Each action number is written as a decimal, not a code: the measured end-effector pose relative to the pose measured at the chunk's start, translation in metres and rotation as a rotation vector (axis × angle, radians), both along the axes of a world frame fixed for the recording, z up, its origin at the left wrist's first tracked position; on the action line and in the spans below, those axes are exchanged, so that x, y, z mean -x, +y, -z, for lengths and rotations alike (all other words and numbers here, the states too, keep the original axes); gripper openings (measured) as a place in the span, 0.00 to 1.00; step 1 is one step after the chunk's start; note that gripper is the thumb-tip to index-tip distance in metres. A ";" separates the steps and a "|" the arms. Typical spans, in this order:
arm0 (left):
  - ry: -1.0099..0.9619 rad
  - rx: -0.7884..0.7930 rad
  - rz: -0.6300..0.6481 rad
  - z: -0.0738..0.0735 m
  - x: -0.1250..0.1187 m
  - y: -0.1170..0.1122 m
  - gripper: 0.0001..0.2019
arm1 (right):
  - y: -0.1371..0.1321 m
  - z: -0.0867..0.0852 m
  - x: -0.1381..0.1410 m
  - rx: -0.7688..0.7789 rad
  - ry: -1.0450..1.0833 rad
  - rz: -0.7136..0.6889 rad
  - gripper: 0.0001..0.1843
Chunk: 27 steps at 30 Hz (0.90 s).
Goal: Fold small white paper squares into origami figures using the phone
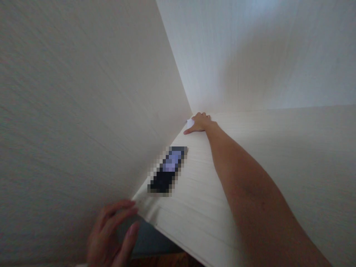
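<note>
My right arm stretches across a pale wood-grain shelf (292,148) into its far corner. There my right hand (199,123) lies knuckles up, fingers curled over a small white cloth or tissue (190,122) that peeks out at its left side, pressed against the shelf. My left hand (111,233) is at the near left corner of the shelf, fingers closed round the front edge, thumb below. A dark flat phone-like object (168,168), pixelated, lies on the shelf along the left wall between the two hands.
A pale side wall (83,111) rises on the left and a white back wall (264,55) closes the compartment behind. Below the shelf's front edge a strip of dark floor (167,259) shows.
</note>
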<state>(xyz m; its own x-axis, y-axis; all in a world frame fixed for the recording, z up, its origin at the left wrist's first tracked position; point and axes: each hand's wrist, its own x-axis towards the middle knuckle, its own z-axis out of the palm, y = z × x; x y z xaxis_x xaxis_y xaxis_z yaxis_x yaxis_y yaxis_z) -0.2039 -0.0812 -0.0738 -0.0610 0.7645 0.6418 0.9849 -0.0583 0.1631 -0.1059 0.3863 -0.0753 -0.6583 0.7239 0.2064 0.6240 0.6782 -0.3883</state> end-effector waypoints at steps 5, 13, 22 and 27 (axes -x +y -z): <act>-0.062 0.263 0.031 -0.024 0.007 0.089 0.26 | 0.003 -0.001 -0.002 0.043 0.040 0.001 0.64; -0.162 0.320 0.045 -0.011 0.013 0.124 0.26 | 0.004 -0.001 -0.007 0.119 0.142 -0.001 0.63; -0.146 0.422 0.051 -0.017 0.000 0.123 0.28 | 0.011 0.008 -0.012 0.125 0.302 -0.026 0.54; -0.203 0.253 0.060 -0.016 0.001 0.119 0.25 | 0.013 0.010 -0.012 0.097 0.323 -0.008 0.51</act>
<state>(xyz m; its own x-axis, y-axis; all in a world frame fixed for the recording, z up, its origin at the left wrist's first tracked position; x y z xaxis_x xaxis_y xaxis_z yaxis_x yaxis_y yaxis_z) -0.2048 0.0378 -0.0583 -0.1184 0.9043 0.4101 0.9269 -0.0474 0.3723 -0.0935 0.3988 -0.0853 -0.5760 0.7454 0.3356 0.4529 0.6328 -0.6281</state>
